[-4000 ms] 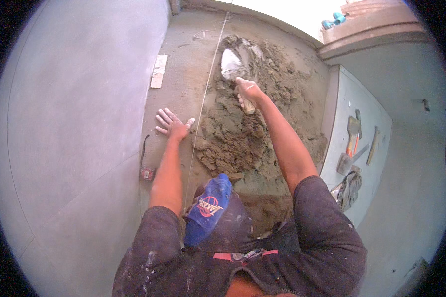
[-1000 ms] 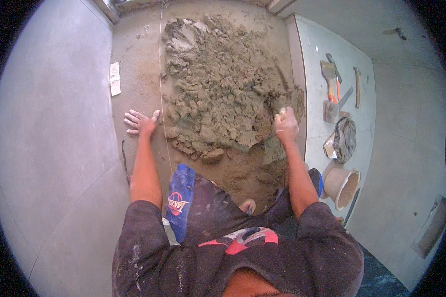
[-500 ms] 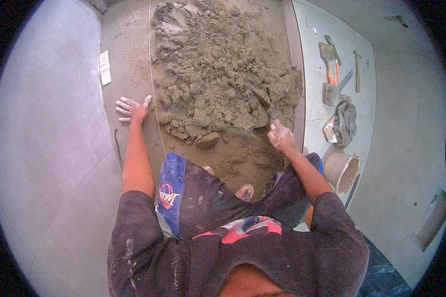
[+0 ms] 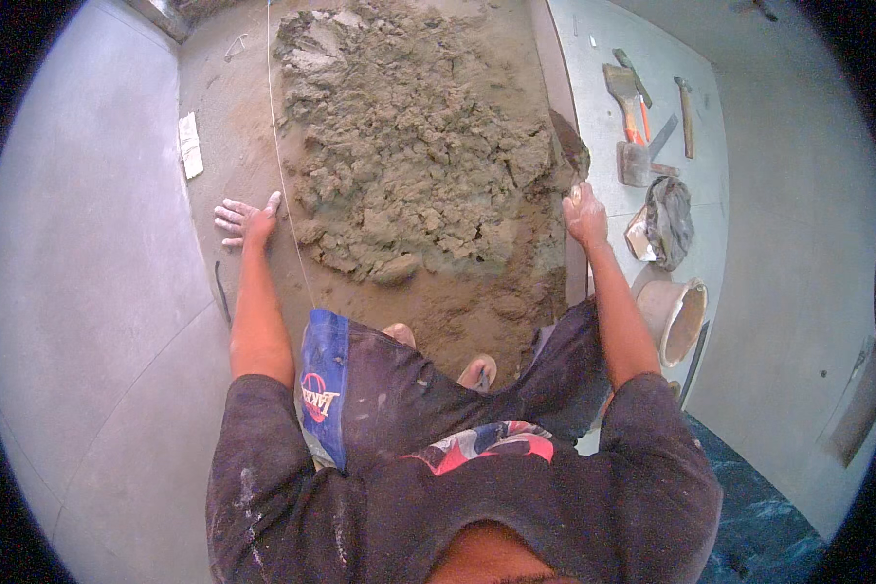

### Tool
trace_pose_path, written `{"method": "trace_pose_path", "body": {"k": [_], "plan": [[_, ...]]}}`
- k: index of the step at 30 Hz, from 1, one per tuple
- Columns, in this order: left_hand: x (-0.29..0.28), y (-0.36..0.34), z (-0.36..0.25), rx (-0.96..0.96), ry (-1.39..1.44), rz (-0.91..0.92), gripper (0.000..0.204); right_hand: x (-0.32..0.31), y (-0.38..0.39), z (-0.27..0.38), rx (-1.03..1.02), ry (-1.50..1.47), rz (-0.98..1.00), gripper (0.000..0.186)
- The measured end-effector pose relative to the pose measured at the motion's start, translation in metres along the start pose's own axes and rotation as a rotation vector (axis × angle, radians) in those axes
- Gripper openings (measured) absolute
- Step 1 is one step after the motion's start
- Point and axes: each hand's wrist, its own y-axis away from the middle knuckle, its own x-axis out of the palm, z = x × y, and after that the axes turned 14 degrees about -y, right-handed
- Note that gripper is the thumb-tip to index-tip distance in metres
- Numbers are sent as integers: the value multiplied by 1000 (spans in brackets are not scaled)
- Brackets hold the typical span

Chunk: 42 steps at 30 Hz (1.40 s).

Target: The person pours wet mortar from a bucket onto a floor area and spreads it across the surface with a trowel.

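Observation:
A broad heap of lumpy grey-brown mortar (image 4: 409,165) lies on the floor in front of me. My right hand (image 4: 586,219) is closed round the handle of a trowel (image 4: 569,144). Its dark blade points away from me at the heap's right side, beside the edge of the raised tiles. Over on the left, my left hand (image 4: 250,221) rests on the bare screed with fingers spread, holding nothing. A taut white string (image 4: 280,156) runs lengthwise between that hand and the mortar.
On the right-hand tiles (image 4: 603,107) lie a wide brush (image 4: 621,86), a rubber mallet (image 4: 636,164), a hammer (image 4: 686,117) and a dark crumpled bag (image 4: 669,224). A tipped bucket (image 4: 674,316) is nearer me. A white strip (image 4: 191,146) lies by the left wall.
My right hand has moved right and away from me with the trowel, from the mortar's edge to the raised tiles. Mortar at the heap's right side looks pushed about. My left hand stays planted.

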Motion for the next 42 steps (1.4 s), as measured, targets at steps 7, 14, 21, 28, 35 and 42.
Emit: {"method": "trace_pose_path", "body": {"k": [7,14,21,28,35,42], "plan": [[2,1,-5,-2,0,-31,137,41,61,-33,-105,-57,82,30],[8,-1,-1,2,22,-57,136,-16,88,-26,-97,80,92,27],[17,8,11,124,67,-78,125,-27,81,74,-21,-4,374,33],[45,-37,147,366,80,-417,97,51,70,14,-228,65,409,33],[56,50,142,289,89,-278,85,13,68,-9,-208,321,331,25],[33,103,175,209,110,-227,70,12,71,-14,-271,138,176,24]]}}
